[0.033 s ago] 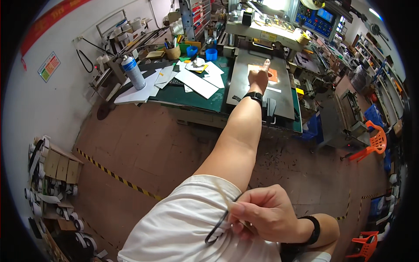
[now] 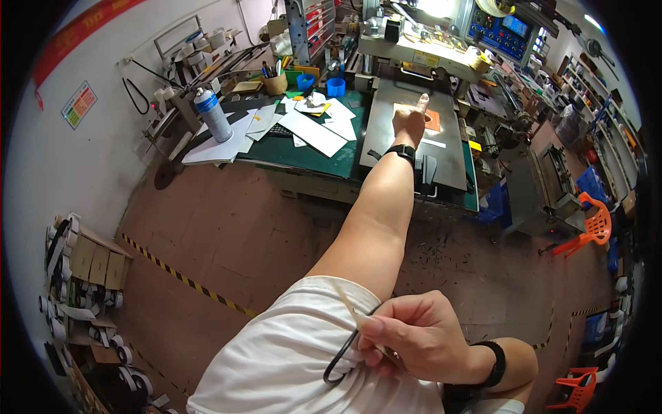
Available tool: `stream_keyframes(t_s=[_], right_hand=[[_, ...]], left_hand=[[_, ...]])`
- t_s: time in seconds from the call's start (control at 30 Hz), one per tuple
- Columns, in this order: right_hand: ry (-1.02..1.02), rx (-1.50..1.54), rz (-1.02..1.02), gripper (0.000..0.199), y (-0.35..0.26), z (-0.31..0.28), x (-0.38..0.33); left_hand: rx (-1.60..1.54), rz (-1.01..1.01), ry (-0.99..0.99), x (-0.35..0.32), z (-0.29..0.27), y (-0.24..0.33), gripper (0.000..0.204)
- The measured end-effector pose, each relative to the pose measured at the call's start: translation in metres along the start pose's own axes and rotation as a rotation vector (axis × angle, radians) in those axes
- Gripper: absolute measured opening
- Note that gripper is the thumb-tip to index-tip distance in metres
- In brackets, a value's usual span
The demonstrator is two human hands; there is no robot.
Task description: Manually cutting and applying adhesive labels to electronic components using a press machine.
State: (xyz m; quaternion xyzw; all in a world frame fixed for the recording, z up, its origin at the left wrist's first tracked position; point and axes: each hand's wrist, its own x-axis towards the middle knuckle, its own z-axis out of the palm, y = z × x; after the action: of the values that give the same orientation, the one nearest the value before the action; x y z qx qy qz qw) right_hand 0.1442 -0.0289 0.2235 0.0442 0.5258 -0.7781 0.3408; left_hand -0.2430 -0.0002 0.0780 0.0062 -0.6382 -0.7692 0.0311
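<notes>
Orange sheet [image 2: 430, 121] on grey press bed [image 2: 400, 148], under left hand's [image 2: 411, 121] fingertips.
L to R: spray can [image 2: 212, 114] & white paper sheets [image 2: 314, 131] on green bench top [image 2: 303, 155]; L arm stretched fwd, hand loosely closed w/ index finger pressing near sheet's left edge, not gripping it. Low in view, right hand [image 2: 417, 337] pinched shut on thin dark curved strip [image 2: 343, 361] by white shirt [image 2: 289, 359], well apart from sheet.

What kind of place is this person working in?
Most likely a small workshop, perhaps for printing or die-cutting: a press-like machine with a flat metal bed, a cluttered green workbench strewn with paper sheets, and stacked cardboard by the wall.
</notes>
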Motion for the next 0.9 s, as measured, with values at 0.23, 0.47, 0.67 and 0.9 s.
stream_keyframes(t_s=[0.23, 0.47, 0.67, 0.9], right_hand=[[0.038, -0.016, 0.063, 0.034, -0.010, 0.013, 0.014], [0.117, -0.262, 0.045, 0.031, -0.025, 0.015, 0.026], [0.123, -0.343, 0.010, 0.034, -0.021, 0.016, 0.032], [0.181, -0.735, -0.025, 0.048, -0.026, 0.017, 0.043]], left_hand=[[0.355, 0.183, -0.021, 0.004, -0.022, 0.037, 0.059], [0.838, 0.436, -0.168, 0.022, -0.025, 0.063, 0.055], [1.111, 0.594, -0.213, 0.025, -0.025, 0.087, 0.054], [1.339, 0.672, -0.272, 0.022, -0.024, 0.098, 0.053]])
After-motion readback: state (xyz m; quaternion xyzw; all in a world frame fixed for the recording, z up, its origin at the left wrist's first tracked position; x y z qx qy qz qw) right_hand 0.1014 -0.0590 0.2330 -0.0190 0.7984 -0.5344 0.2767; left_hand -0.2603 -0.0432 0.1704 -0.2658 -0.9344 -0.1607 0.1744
